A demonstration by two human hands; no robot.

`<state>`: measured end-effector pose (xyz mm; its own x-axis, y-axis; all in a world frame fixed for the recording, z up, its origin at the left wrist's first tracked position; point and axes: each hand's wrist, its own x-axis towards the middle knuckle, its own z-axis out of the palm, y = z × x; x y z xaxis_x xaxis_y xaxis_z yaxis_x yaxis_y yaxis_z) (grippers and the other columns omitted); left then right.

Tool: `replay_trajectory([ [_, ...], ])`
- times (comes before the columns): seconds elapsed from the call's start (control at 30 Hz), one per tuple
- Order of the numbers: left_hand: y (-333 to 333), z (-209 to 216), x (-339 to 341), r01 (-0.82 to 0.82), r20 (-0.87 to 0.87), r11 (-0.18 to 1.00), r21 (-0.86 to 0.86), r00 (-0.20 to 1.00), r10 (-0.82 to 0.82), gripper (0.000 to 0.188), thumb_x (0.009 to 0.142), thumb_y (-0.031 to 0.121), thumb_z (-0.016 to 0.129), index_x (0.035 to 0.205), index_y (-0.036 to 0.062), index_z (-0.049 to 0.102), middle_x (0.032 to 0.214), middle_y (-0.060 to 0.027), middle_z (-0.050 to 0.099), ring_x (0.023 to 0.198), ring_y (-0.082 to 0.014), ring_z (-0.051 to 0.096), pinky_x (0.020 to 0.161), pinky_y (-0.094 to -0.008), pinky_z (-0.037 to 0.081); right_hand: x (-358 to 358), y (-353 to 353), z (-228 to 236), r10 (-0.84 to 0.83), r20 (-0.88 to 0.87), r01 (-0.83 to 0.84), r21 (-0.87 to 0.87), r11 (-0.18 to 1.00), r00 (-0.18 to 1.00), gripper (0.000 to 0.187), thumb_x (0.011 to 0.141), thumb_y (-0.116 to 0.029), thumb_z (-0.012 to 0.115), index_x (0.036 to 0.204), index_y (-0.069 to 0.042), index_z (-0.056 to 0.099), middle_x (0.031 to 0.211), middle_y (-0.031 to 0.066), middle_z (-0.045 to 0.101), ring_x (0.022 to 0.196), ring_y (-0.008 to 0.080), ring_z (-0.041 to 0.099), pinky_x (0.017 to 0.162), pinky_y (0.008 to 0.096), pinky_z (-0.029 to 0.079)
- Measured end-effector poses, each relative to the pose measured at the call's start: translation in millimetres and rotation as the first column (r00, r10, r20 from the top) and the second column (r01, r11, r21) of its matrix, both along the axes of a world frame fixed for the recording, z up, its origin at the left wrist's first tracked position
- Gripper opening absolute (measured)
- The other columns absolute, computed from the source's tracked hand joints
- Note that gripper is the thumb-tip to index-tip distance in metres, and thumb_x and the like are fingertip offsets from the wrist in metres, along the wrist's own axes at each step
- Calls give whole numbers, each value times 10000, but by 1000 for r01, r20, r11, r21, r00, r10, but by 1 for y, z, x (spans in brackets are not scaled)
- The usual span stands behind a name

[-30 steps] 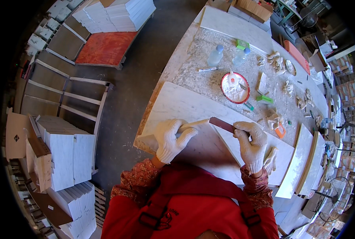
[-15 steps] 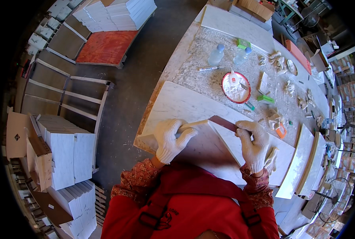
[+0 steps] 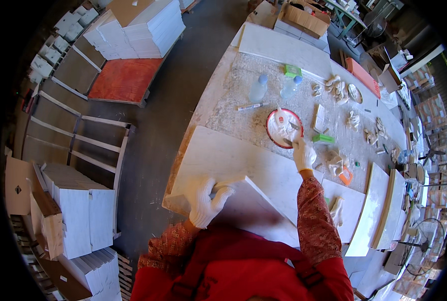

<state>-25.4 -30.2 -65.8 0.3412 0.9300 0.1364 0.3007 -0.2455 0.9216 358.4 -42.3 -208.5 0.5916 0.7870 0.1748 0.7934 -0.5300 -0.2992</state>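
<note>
A dark grey concrete floor (image 3: 183, 75) is seen left of the long stone-topped bench (image 3: 223, 95). A red pallet (image 3: 126, 80) is loaded with stacked white tiles (image 3: 143, 27). Metal racks (image 3: 78, 135) and more tile stacks (image 3: 73, 210) are set along the left. Daylight falls across the bench.

A slab (image 3: 233, 160) lies at the tabletop's (image 3: 223, 95) near edge, a smaller tile (image 3: 253, 208) resting on its near part. Behind the slab sits a bowl (image 3: 276, 133); farther back stand two bottles (image 3: 257, 89), a marker (image 3: 251, 106) left of the bowl, and possibly stone scraps (image 3: 354, 120) toward the right edge.
</note>
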Motion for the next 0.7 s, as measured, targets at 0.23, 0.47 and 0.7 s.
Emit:
replay_trajectory([
  [0.23,3,-14,6,-121,-24,922,367,990,139,206,779,175,762,701,86,594,634,-84,539,564,-300,507,547,-406,412,17,55,-18,71,205,-73,4,997,976,261,817,-382,689,968,-170,706,941,117,711,892,326,683,725,479,534],
  [0.47,0,-40,-5,-97,-1,964,246,995,101,100,831,97,592,747,52,624,650,-98,578,581,-250,533,560,-387,440,2,124,-30,-122,84,132,-124,983,989,508,740,-520,728,1006,-89,682,959,194,700,918,390,678,757,510,526],
  [0.7,-1,-13,0,-73,-35,928,364,995,92,91,850,67,592,792,30,651,702,-122,613,612,-237,572,583,-358,465,-6,105,9,-36,-354,92,143,985,935,443,791,-439,747,927,-34,629,862,234,682,822,396,679,722,499,519],
])
